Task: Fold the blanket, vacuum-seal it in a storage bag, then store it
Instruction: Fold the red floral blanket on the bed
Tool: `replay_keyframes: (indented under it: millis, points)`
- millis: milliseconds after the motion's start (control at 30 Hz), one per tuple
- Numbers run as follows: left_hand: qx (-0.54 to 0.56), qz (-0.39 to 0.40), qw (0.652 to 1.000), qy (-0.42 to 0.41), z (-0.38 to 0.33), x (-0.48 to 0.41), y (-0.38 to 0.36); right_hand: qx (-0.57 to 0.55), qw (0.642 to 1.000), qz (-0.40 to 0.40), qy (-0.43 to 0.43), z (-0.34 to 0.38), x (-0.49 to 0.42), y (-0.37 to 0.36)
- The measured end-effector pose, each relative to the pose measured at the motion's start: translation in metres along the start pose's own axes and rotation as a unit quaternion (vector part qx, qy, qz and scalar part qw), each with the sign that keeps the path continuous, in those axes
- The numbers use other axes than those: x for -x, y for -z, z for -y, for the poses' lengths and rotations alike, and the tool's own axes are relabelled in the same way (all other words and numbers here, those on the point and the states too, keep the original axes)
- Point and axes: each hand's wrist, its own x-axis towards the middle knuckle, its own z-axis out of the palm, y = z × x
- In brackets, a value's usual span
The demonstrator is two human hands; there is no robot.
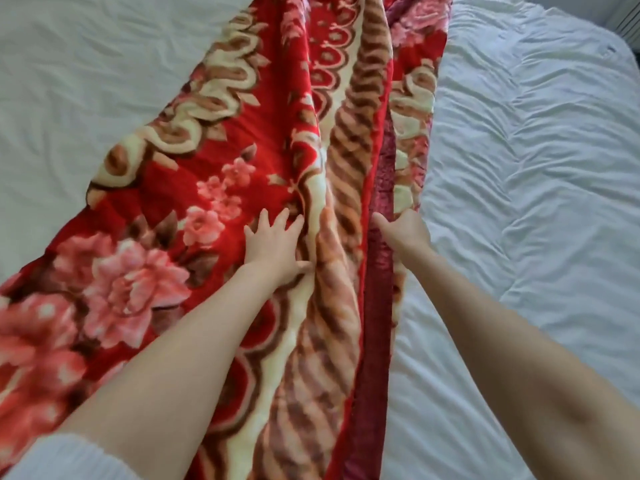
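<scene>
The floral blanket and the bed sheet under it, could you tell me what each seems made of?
Floral blanket: thick plush fleece, probably synthetic, judging by its fuzzy pile and bulky folds. Bed sheet: thin matte woven cloth, perhaps cotton, finely creased.

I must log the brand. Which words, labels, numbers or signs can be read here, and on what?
None can be read.
The blanket shows only flowers and scroll patterns, and no tag is in view.
The white sheet is plain.
</scene>
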Motion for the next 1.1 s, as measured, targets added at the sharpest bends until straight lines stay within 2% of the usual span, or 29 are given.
replay_keyframes:
  millis: [100, 167, 200, 300, 367, 433, 533, 733, 867, 1000, 1100]
  points:
    - [-0.044, 0.067, 0.997, -0.013, 0.0, -0.038, -0.008, -0.082, 0.996, 0.014, -0.027, 0.017, -0.049, -0.01]
    - [-0.062, 0.104, 0.993, -0.014, 0.0, -0.052, -0.016, -0.117, 0.992, -0.007, -0.042, 0.028, -0.062, 0.003]
    - [-0.068, 0.119, 0.99, -0.014, 0.001, -0.057, -0.019, -0.108, 0.993, -0.036, -0.025, 0.028, -0.065, 0.014]
    - [-0.076, 0.142, 0.986, -0.03, 0.004, -0.069, -0.026, 0.052, 0.988, -0.138, 0.055, 0.003, -0.063, 0.044]
    - [-0.086, 0.139, 0.986, -0.04, 0.005, -0.073, -0.031, 0.096, 0.988, -0.121, 0.023, -0.019, -0.059, 0.031]
    - [-0.092, 0.134, 0.986, -0.035, 0.007, -0.074, -0.035, 0.077, 0.992, -0.089, -0.04, -0.026, -0.061, 0.005]
    - [-0.107, 0.118, 0.987, -0.033, 0.008, -0.07, -0.038, 0.077, 0.99, -0.091, -0.074, -0.017, -0.047, -0.005]
    - [-0.1, 0.045, 0.994, -0.016, 0.004, -0.03, -0.05, 0.069, 0.991, -0.004, -0.111, -0.054, 0.076, -0.023]
    - [-0.05, 0.034, 0.998, -0.009, 0.002, 0.051, -0.075, 0.124, 0.985, 0.016, -0.119, -0.07, 0.166, -0.041]
    - [-0.054, 0.026, 0.997, -0.039, 0.026, 0.147, -0.11, 0.146, 0.983, 0.031, -0.108, -0.088, 0.25, -0.05]
    - [-0.062, 0.051, 0.995, -0.053, 0.047, 0.214, -0.129, 0.153, 0.982, 0.039, -0.108, -0.097, 0.303, -0.059]
